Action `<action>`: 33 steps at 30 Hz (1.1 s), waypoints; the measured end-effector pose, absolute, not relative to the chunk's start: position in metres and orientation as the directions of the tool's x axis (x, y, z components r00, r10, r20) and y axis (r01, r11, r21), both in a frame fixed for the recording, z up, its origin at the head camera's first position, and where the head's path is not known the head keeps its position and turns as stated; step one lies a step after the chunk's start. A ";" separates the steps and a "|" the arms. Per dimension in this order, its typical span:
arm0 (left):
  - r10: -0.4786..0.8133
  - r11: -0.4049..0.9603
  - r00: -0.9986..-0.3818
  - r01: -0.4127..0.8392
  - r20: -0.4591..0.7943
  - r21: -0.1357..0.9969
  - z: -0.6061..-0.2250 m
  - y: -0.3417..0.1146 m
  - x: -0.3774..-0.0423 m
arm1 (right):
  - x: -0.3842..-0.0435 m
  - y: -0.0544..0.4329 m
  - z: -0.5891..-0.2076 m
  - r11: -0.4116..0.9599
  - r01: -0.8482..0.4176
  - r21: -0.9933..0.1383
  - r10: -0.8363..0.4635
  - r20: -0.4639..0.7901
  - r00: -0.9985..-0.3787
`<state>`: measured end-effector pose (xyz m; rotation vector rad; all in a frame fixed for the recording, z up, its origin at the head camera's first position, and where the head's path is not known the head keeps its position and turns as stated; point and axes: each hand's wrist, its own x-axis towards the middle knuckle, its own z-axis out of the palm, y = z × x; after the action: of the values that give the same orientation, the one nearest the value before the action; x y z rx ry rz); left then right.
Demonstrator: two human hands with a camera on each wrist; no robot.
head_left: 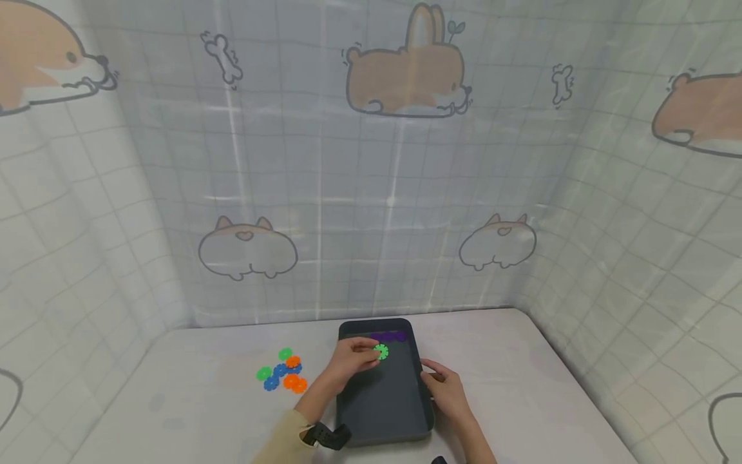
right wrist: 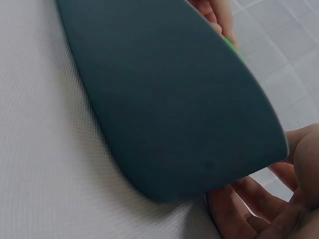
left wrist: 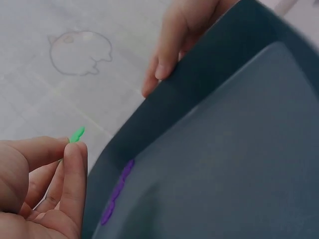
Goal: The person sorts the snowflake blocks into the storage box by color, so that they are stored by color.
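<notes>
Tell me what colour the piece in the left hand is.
The piece is bright green; the head view shows it best.

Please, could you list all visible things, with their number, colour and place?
White woven tabletop: 1, white, foreground
Dark rectangular tray: 1, grey, on tabletop
Purple scalloped plastic discs: count unclear, purple, tray's far end
Toothed green plastic disc: 1, green, over tray
Loose green discs: 2, green, left of tray
Orange discs: at least 3, orange, same cluster
Blue discs: at least 3, blue, same cluster
Gridded cartoon sheeting: count unclear, pale grey, back and sides
Unclear object: 1, black, bottom edge
Beige sleeve: 1, beige, tray's lower left
Black strap: 1, black, at sleeve's cuff
Left hand: 1, pinching toothed disc
Right hand: 1, touching tray's right side
</notes>
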<state>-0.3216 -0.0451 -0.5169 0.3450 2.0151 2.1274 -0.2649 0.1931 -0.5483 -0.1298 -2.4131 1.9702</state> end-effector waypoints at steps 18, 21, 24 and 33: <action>0.282 0.028 -0.959 0.004 -0.004 1.000 -0.521 0.003 -0.349 | -0.266 0.201 -0.551 0.213 0.062 -0.975 0.096 -0.042 -0.994; 0.266 0.026 -0.964 -0.014 -0.021 1.000 -0.520 0.009 -0.353 | -0.265 0.201 -0.551 0.209 0.054 -0.976 0.088 -0.037 -0.995; 0.243 0.022 -0.969 -0.028 -0.032 0.999 -0.524 0.013 -0.355 | -0.265 0.201 -0.552 0.213 0.049 -0.976 0.082 -0.033 -0.996; 0.110 0.014 -0.992 -0.056 -0.058 0.998 -0.535 0.021 -0.360 | -0.268 0.198 -0.552 0.223 0.004 -0.975 0.057 0.009 -0.998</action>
<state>-0.3598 0.0210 -0.5349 0.0573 2.1492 2.1249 -0.2678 0.1977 -0.5517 -0.0604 -2.4238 1.9310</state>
